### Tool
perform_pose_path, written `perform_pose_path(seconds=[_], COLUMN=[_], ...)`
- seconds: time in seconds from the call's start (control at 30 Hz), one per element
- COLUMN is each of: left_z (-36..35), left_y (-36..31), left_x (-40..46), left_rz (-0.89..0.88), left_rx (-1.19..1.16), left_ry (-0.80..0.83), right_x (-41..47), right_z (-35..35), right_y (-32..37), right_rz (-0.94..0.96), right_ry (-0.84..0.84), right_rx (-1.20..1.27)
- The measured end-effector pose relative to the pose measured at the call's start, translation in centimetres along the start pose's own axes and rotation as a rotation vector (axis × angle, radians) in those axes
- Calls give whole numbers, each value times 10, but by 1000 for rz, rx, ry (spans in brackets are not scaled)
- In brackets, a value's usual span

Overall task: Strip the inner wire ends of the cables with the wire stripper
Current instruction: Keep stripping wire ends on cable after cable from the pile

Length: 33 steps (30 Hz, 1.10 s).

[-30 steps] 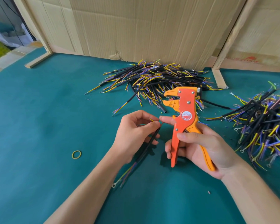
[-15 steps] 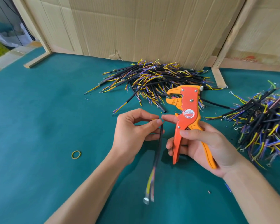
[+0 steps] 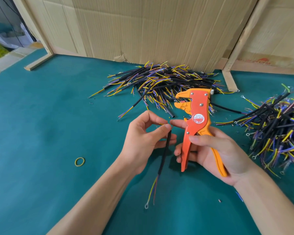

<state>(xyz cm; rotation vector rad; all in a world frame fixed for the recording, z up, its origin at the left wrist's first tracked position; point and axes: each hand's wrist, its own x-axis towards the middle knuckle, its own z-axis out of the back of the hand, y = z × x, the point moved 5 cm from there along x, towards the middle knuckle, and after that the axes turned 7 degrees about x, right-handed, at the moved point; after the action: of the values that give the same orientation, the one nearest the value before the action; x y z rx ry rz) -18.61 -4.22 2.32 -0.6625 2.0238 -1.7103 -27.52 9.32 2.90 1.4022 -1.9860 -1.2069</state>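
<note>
Since a second ago the black cable (image 3: 165, 150) has swung from lying slanted to hanging almost straight down, so a wire end is being made ready for stripping. The right hand (image 3: 215, 151) is gripping the orange plastic wire stripper (image 3: 196, 121), hinged jaws apart. The left hand (image 3: 145, 138) is pinching the cable's top. Its thin yellow wire (image 3: 163, 123) is pointing toward the right forefinger.

Wire stripper (image 3: 196, 119) is showing orange body, yellow-orange handle and a red-and-white round label. Held cable (image 3: 165, 150) is showing black sheath with yellow and purple inner wires. Counter (image 3: 41, 133) is showing teal; rubber band (image 3: 79, 161) yellow; cardboard backing (image 3: 151, 31) tan.
</note>
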Motion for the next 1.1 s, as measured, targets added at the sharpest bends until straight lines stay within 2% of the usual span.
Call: perform_pose_path(seconds=[0.13, 0.27, 0.37, 0.53, 0.77, 1.1], left_z=[4, 11, 20, 23, 14, 11], left_y=[-2, -12, -17, -20, -29, -29], left_x=[3, 6, 8, 6, -4, -7], left_rz=[-48, -235, -304, -396, -545, -573], left_rx=[31, 269, 370, 476, 622, 716], left_ry=[-13, -11, -55, -181, -226, -204], right_x=[0, -1, -2, -5, -10, -11], right_z=[1, 1, 3, 10, 1, -1], right_y=[-1, 1, 2, -7, -12, -9], right_rz=[-3, 8, 9, -157, -269, -230], right_ry=[11, 26, 14, -64, 22, 31], right_rx=[16, 21, 25, 53, -50, -68])
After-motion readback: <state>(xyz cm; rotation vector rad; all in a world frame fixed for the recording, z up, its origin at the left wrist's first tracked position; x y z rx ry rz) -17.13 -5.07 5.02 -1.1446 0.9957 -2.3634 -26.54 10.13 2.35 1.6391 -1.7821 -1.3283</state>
